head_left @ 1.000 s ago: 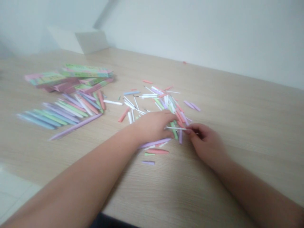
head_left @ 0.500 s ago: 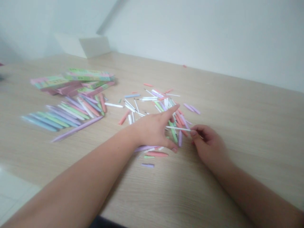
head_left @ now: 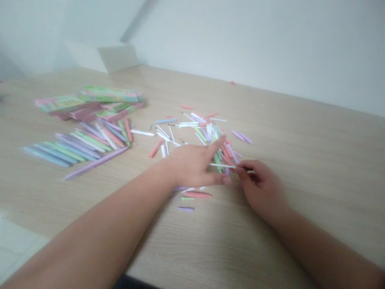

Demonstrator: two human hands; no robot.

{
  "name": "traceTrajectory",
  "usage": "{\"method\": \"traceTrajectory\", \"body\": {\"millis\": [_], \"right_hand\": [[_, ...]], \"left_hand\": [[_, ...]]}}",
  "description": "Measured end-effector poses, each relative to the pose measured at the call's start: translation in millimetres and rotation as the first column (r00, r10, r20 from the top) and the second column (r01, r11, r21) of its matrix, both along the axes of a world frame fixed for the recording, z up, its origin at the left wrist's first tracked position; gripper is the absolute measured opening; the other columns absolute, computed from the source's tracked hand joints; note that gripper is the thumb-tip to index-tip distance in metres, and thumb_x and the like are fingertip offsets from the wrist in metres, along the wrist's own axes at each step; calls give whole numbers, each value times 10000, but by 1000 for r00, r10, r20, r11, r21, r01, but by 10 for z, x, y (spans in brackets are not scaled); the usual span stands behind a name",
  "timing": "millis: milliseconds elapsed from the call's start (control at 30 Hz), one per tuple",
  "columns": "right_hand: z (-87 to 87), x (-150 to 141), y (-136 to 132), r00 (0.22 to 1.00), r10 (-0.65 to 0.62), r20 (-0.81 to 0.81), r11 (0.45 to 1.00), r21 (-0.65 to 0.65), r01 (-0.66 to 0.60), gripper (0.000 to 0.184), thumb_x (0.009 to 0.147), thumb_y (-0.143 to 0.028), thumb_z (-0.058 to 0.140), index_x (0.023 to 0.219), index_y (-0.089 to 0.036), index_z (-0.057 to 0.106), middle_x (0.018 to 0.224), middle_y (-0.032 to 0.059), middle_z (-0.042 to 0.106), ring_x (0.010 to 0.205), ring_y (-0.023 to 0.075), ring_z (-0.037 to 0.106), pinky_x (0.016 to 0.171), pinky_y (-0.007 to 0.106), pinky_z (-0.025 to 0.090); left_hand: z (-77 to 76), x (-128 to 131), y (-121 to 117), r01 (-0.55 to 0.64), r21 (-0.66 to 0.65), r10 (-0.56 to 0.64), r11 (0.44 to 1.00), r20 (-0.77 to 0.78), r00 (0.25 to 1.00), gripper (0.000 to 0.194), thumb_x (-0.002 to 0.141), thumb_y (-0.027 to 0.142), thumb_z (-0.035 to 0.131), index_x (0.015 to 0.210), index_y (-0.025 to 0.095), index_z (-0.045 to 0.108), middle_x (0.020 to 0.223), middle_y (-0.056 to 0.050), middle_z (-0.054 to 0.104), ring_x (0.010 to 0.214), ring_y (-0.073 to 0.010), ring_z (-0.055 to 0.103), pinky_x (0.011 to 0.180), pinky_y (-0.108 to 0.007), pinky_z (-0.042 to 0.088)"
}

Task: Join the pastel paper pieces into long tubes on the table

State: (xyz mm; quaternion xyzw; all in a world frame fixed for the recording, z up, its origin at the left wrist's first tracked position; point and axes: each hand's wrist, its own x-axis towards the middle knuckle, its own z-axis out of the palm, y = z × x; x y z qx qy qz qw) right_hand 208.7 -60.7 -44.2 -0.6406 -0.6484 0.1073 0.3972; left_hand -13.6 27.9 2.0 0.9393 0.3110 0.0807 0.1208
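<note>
The left hand (head_left: 192,166) had been opened out from its earlier curl, its forefinger spread above the scattered paper sticks (head_left: 207,134). A white paper stick (head_left: 222,165) was pinched by the right hand (head_left: 261,186) at the pile's near edge, mid-tabletop (head_left: 300,160).

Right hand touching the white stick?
Touching. The head view shows the white stick pinched between the thumb and fingers of the right hand, with its end showing past them.
</note>
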Motion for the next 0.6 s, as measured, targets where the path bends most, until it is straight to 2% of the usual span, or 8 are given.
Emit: {"method": "traceTrajectory", "body": {"millis": [133, 200, 267, 333, 433, 500, 600], "right_hand": [[12, -30, -50, 993, 90, 79, 994, 54, -94, 132, 962, -344, 574, 976, -272, 684, 943, 55, 702, 833, 231, 649, 722, 377, 531], [33, -44, -70, 988, 105, 113, 991, 65, -113, 118, 961, -331, 577, 973, -276, 680, 936, 54, 702, 842, 236, 647, 730, 382, 528], [51, -53, -76, 986, 99, 134, 992, 63, -108, 119, 963, -327, 574, 981, -277, 681, 938, 55, 703, 837, 235, 646, 720, 378, 524], [60, -54, -67, 985, 88, 146, 993, 63, -98, 121, 968, -316, 570, 986, -272, 682, 944, 55, 701, 826, 227, 639, 710, 370, 517], [58, -42, -38, 987, 57, 150, 993, 97, -72, 119, 971, -280, 563, 996, -263, 678, 934, 50, 692, 802, 217, 625, 707, 363, 505], [52, -37, -30, 986, 51, 159, 992, 108, -68, 116, 970, -262, 562, 1001, -258, 674, 932, 51, 687, 809, 220, 624, 711, 364, 503], [44, -49, -49, 972, 113, 207, 982, 123, -141, 111, 956, -227, 571, 1006, -252, 666, 958, 62, 690, 876, 236, 633, 754, 376, 509]], "left_hand": [[-19, 59, -74, 34, 5, -34, 999, 24, 999, 957, 909, 791, 274, 1597, 141, 137, 1120, -165, 720, 1042, -333, 689, 787, -387, 484], [-29, 81, -95, 44, -10, -43, 999, 63, 997, 832, 948, 749, 220, 1535, 164, 290, 1131, -153, 713, 1051, -318, 682, 785, -385, 488], [-26, 92, -98, 63, -18, -61, 998, 97, 993, 670, 997, 667, 182, 1359, 197, 495, 1136, -121, 704, 1041, -283, 676, 805, -379, 494], [-10, 93, -91, 86, -15, -84, 996, 106, 991, 578, 1033, 576, 162, 1166, 210, 589, 1108, -90, 697, 1025, -249, 669, 841, -377, 500], [21, 87, -93, 85, 21, -87, 996, 85, 993, 511, 1036, 538, 206, 1151, 214, 585, 1110, -88, 681, 1044, -254, 659, 876, -399, 508], [33, 89, -112, 59, 54, -62, 997, 61, 996, 513, 1012, 582, 258, 1216, 216, 555, 1144, -100, 665, 1053, -286, 658, 854, -426, 518], [23, 110, -162, 26, 71, -28, 997, 35, 999, 580, 939, 682, 374, 1241, 209, 521, 1188, -111, 640, 1010, -314, 666, 787, -438, 533]]}}
